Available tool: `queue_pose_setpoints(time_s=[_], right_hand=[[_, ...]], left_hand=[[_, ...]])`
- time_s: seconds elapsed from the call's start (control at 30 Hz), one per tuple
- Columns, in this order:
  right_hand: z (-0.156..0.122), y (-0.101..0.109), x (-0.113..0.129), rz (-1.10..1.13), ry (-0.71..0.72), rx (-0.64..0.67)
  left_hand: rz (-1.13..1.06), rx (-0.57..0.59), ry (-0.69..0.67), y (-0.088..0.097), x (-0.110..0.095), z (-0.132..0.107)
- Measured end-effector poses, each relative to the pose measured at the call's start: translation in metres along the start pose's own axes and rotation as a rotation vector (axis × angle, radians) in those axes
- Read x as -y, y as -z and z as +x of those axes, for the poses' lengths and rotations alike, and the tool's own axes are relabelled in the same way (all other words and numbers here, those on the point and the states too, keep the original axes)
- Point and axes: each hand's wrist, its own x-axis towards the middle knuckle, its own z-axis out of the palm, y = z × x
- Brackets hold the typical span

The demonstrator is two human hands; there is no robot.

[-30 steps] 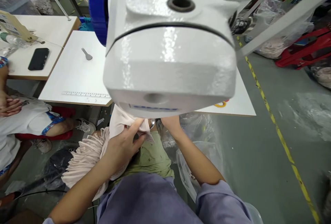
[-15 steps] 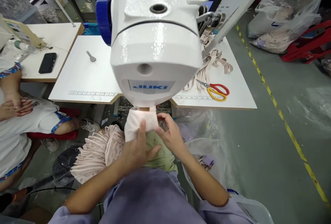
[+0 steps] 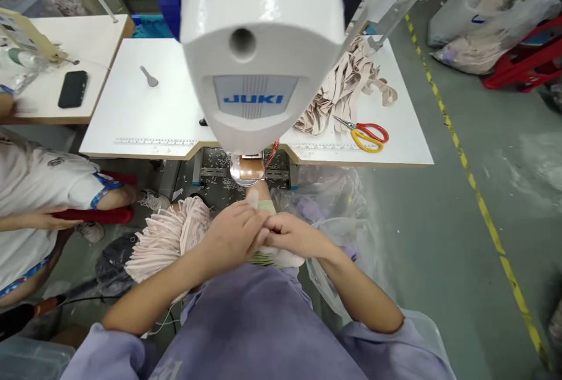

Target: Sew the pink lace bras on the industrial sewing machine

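Note:
My left hand and my right hand meet over my lap, both closed on a small pale pink fabric piece that shows mostly below my right hand. They sit just in front of and below the white JUKI sewing machine head. A heap of pleated pink fabric lies on my left thigh, touching my left forearm.
The white sewing table carries a pile of beige straps, red-and-yellow scissors and a small grey tool. A phone lies on the neighbouring table. Another person sits at left. Plastic bags hang at my right.
My hands have drawn down and back from under the machine head to my lap, coming together on the fabric piece. The view has tilted lower, showing more of the machine's front.

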Motion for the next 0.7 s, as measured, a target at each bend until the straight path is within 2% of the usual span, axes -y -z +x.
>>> queue_pose_setpoints(time_s=[0.07,0.1,0.17,0.23,0.27,0.33,0.4,0.47,0.6,0.7], right_hand=[[0.004,-0.004,-0.001,-0.456,-0.003,-0.116],[0.007,-0.007,-0.004,-0.661,-0.006,-0.205],[0.011,-0.012,-0.013,-0.927,0.021,-0.348],[0.014,-0.015,-0.022,-0.989,0.095,-0.444],[0.015,-0.016,-0.026,-0.968,0.138,-0.487],[0.013,-0.017,-0.029,-0.865,0.195,-0.600],[0.010,-0.017,-0.030,-0.734,0.204,-0.724],[0.009,-0.019,-0.028,-0.636,0.183,-0.787],[0.013,-0.023,-0.026,-0.570,0.140,-0.719],[0.018,-0.030,-0.028,-0.567,0.162,-0.756]], left_hand=[[-0.019,0.117,0.260,-0.010,0.013,0.005],[-0.121,0.166,0.402,-0.016,0.020,0.006],[-0.529,0.247,0.605,-0.028,0.035,0.004],[-1.043,0.258,0.671,-0.037,0.044,0.001],[-1.241,0.222,0.679,-0.040,0.046,0.000],[-1.426,0.096,0.695,-0.042,0.045,-0.004],[-1.377,-0.001,0.682,-0.040,0.040,-0.006],[-1.217,-0.040,0.641,-0.036,0.035,-0.009],[-0.919,-0.071,0.597,-0.029,0.030,-0.011],[-0.784,-0.081,0.595,-0.027,0.028,-0.010]])
